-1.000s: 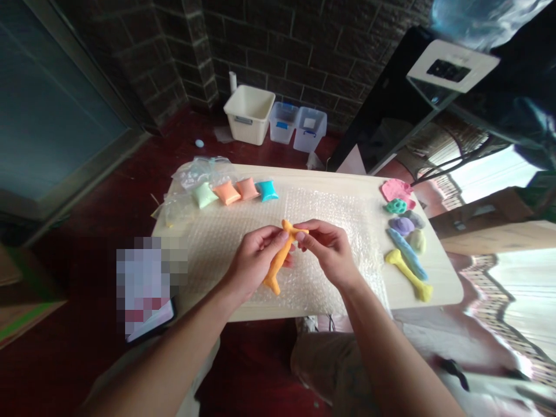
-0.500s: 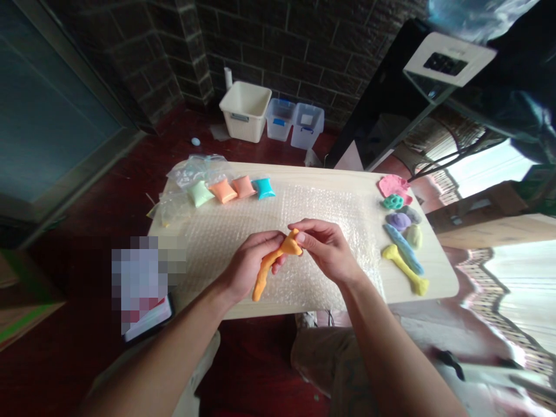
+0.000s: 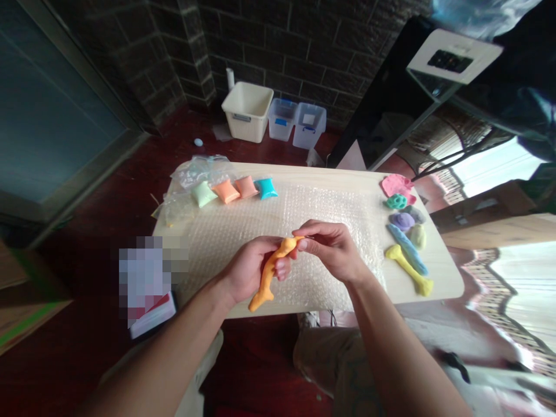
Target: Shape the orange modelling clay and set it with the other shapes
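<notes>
A long, curved piece of orange modelling clay is held above the table, its lower end flared and hanging free. My left hand is closed around its middle, with the thumb along the upper part. At the rounded upper end, my right hand pinches a narrow tip of the clay between thumb and fingers. A thin dark line shows by those fingertips; I cannot make out what it is. Under both hands lies a sheet of bubble wrap.
Pale green, orange, salmon and blue clay packets lie at the table's back left beside clear plastic bags. At right are a yellow bone-shaped clay piece, a blue strip and several other shaped pieces.
The orange clay has turned in my hands, so its lower end now shows a fork and hangs slightly lower. My right fingers have shifted to pinch a tip at the upper end.
</notes>
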A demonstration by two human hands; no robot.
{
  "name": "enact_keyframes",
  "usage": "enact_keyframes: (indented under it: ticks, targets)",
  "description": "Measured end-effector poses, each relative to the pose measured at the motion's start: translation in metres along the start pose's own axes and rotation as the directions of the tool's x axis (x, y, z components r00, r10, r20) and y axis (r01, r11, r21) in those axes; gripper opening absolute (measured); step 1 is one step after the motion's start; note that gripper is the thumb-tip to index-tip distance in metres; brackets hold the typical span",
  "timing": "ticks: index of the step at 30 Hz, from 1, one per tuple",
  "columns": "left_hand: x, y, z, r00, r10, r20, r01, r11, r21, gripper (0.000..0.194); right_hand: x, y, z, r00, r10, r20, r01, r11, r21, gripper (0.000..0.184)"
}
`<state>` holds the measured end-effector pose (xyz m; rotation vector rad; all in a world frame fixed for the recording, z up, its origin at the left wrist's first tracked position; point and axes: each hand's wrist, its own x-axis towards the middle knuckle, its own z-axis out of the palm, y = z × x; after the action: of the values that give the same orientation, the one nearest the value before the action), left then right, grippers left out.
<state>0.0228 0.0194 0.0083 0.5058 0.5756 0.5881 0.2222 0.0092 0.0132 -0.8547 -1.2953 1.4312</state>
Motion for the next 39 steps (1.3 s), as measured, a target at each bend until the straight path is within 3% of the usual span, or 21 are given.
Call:
enact_keyframes:
  ticks: [3, 6, 9, 12, 16, 19, 23, 30, 34, 39]
  targets:
    - [0.0005, -0.0008, -0.0021, 0.999, -0.036, 0.001, 0.036, 0.999, -0.008, 0.022, -0.0005, -0.0022, 0.0013, 0.999, 0.019, 0.042, -0.020, 0.999, 0.025, 0.022]
    - [0.0013, -0.0023, -0.0031, 0.999, -0.041, -0.014, 0.041, 0.999, 0.011, 0.023, -0.0002, -0.0034, 0.0016, 1.000, 0.003, 0.014, -0.002, 0.999, -0.032, 0.015]
    - [0.0019, -0.0032, -0.0021, 0.991, 0.090, -0.097, -0.083, 0.994, 0.073, 0.033, 0.0007, -0.0031, 0.0002, 0.997, -0.031, -0.068, 0.026, 0.997, -0.078, 0.012]
    - [0.0018, -0.0031, 0.0005, 0.950, 0.280, -0.140, -0.242, 0.940, 0.242, 0.036, 0.0009, -0.0019, -0.0005, 0.992, -0.044, -0.121, 0.031, 0.994, -0.107, 0.010]
    - [0.0020, -0.0035, 0.0028, 0.912, 0.380, -0.154, -0.299, 0.874, 0.383, 0.037, 0.0001, -0.0002, 0.0018, 0.993, -0.013, -0.120, 0.005, 0.998, -0.061, 0.019]
    - [0.0024, -0.0043, 0.0019, 0.908, 0.385, -0.166, -0.298, 0.871, 0.391, 0.041, -0.0005, 0.0003, 0.0020, 0.993, -0.055, -0.103, 0.048, 0.997, -0.068, 0.024]
    - [0.0031, -0.0051, -0.0008, 0.913, 0.372, -0.168, -0.284, 0.874, 0.395, 0.039, -0.0015, -0.0001, -0.0004, 0.988, -0.122, -0.093, 0.101, 0.973, -0.207, 0.014]
    - [0.0043, -0.0066, -0.0031, 0.921, 0.348, -0.177, -0.264, 0.889, 0.375, 0.041, -0.0017, -0.0003, -0.0008, 0.992, -0.126, -0.028, 0.113, 0.953, -0.280, 0.027]
    - [0.0044, -0.0068, -0.0038, 0.917, 0.339, -0.211, -0.242, 0.891, 0.384, 0.042, -0.0012, 0.0018, -0.0019, 0.987, -0.152, -0.045, 0.126, 0.924, -0.362, 0.020]
    - [0.0048, -0.0065, -0.0051, 0.906, 0.351, -0.236, -0.237, 0.884, 0.404, 0.041, -0.0016, 0.0055, -0.0009, 0.989, -0.102, -0.106, 0.069, 0.958, -0.279, 0.023]
